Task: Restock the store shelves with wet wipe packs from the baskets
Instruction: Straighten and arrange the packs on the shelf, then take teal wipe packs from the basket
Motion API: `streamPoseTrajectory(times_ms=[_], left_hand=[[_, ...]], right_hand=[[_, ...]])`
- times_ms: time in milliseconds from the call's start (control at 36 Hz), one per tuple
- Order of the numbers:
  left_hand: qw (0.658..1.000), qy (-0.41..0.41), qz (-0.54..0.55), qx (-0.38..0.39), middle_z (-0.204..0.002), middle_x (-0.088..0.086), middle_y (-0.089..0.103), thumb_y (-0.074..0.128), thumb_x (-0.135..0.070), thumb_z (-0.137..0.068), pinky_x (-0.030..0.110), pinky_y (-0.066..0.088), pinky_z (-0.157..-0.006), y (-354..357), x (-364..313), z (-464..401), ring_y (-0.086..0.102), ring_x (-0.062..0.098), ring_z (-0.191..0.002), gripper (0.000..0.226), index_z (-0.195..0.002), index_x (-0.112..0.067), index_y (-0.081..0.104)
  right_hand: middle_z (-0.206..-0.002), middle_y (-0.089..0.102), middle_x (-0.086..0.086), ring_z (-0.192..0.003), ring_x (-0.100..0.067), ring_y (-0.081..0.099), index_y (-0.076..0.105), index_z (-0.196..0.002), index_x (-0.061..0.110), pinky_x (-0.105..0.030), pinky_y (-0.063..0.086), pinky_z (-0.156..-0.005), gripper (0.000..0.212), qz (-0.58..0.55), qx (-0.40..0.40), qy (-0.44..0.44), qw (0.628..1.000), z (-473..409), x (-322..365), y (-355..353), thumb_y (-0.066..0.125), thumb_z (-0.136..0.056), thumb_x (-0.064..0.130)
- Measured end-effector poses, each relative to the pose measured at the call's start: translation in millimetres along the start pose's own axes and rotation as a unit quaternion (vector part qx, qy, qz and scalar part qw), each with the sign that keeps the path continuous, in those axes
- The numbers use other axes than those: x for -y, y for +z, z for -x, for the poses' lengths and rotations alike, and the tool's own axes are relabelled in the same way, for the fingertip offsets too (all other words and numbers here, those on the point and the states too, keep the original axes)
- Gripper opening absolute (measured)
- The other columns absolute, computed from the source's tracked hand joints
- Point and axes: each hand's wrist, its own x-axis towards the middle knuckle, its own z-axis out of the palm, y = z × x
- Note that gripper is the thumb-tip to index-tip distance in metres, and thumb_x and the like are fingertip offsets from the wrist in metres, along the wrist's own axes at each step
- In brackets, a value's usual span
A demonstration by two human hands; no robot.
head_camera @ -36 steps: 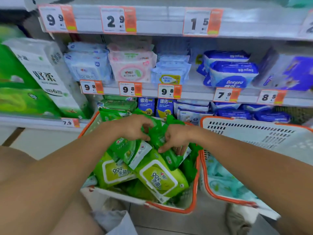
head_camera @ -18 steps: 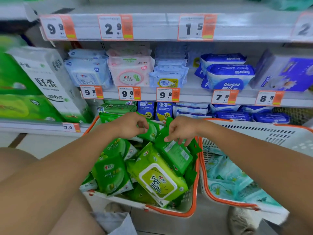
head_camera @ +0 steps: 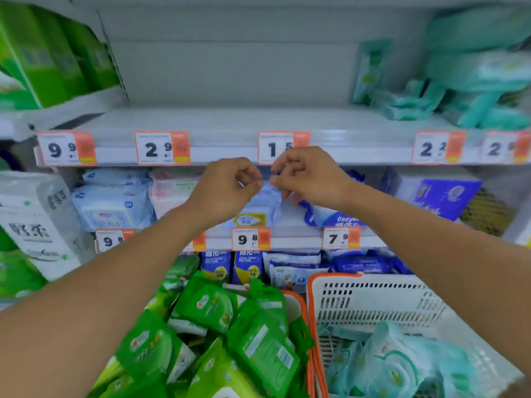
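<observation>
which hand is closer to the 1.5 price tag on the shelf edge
Right. The right hand overlaps the 1.5 price tag's lower right corner; the left hand sits below and left of it, clear of the tag.

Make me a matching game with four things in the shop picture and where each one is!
Things:
1. green wipe packs
2. pale teal wipe packs
3. price tag reading 2.9
4. both hands, left hand and right hand

Places:
A. in the white basket at the lower right
B. raised together in front of the middle shelf
C. piled in the orange-rimmed basket at the lower left
D. on the front edge of the upper shelf

Pairs: 1-C, 2-A, 3-D, 4-B
</observation>
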Motion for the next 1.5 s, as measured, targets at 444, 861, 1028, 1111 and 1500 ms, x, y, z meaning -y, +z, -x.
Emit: streamPoseTrajectory(times_ms=[444, 861, 1028, 1111, 1500], left_hand=[[0.885, -0.001, -0.362, 0.293, -0.162, 0.001, 0.026, 0.039, -0.062, -0.098, 0.035, 0.02, -0.121, 122, -117, -240, 0.026, 0.023, -0.148, 0.071, -0.156, -0.023, 0.027], [0.92, -0.051, -0.319, 0.22, -0.146, -0.001, 0.048, 0.074, -0.083, -0.048, 0.036, 0.042, -0.108, 140, -103, -308, 0.05, 0.023, -0.128, 0.128, -0.151, -0.03, 0.02], [0.941, -0.034, -0.296, 0.163, -0.138, 0.003, 0.03, 0.081, -0.08, -0.037, 0.041, 0.059, -0.081, 142, -104, -311, 0.049, 0.029, -0.119, 0.138, -0.15, -0.048, 0.008], [0.921, 0.052, -0.366, 0.119, -0.128, -0.003, 0.05, 0.063, -0.091, -0.04, 0.036, 0.049, -0.094, 134, -92, -314, 0.045, 0.023, -0.128, 0.071, -0.095, -0.045, 0.056], [0.988, -0.139, 0.002, 0.072, -0.096, -0.002, 0.076, 0.081, -0.051, -0.073, 0.031, 0.058, -0.074, 81, -73, -312, 0.074, 0.019, -0.084, 0.046, -0.107, -0.022, 0.07]], right_hand=[[-0.151, 0.038, -0.017, -0.141, -0.031, 0.036, 0.035, -0.148, 0.012, -0.036, 0.036, -0.112, 0.098, 0.323, -0.195, 0.223, 0.899, -100, -100, -232, 0.081, -0.072, 0.052], [-0.122, 0.068, -0.007, -0.11, -0.03, 0.066, 0.065, -0.12, 0.029, -0.05, 0.054, -0.098, 0.065, 0.184, 0.017, 0.234, 0.954, -177, -153, -305, 0.081, -0.058, 0.035], [-0.124, 0.07, -0.008, -0.112, -0.025, 0.067, 0.064, -0.126, 0.02, -0.038, 0.052, -0.095, 0.059, 0.027, 0.171, 0.135, 0.976, -160, -133, -294, 0.072, -0.069, 0.009], [-0.119, 0.072, -0.01, -0.103, -0.025, 0.069, 0.066, -0.126, 0.014, -0.031, 0.055, -0.086, 0.057, -0.03, 0.148, 0.138, 0.979, -163, -134, -296, 0.068, -0.069, 0.01], [-0.138, 0.05, -0.018, -0.118, -0.04, 0.057, 0.053, -0.134, 0.012, -0.048, 0.056, -0.092, 0.082, -0.317, -0.15, 0.235, 0.907, -216, -127, -278, 0.059, -0.081, 0.074]])
